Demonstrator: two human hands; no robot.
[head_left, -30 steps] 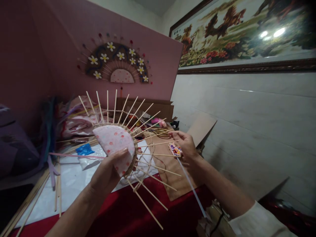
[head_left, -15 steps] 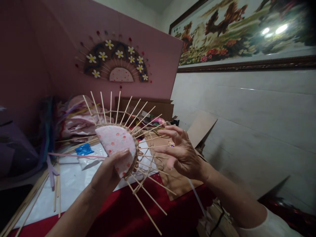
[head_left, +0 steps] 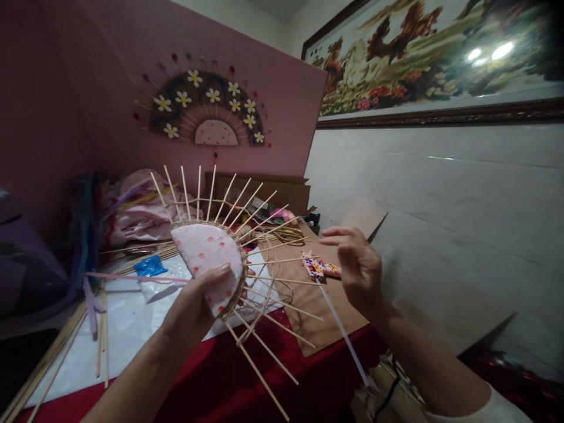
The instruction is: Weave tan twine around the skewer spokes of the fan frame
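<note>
Fan frame of splayed sticks is held up over the desk, clasped at its pink centre by the left hand. Just to its right, a patterned strip is flanked by the loose-fingered right hand; whether they touch cannot be told.

Head-worn view: forward-down, close above left hand, right hand; faces pink board.

Left hand gripping the pink fan frame, bare sticks splayed outward, right hand pinching a patterned strip just beside them, brown cardboard below.
</note>
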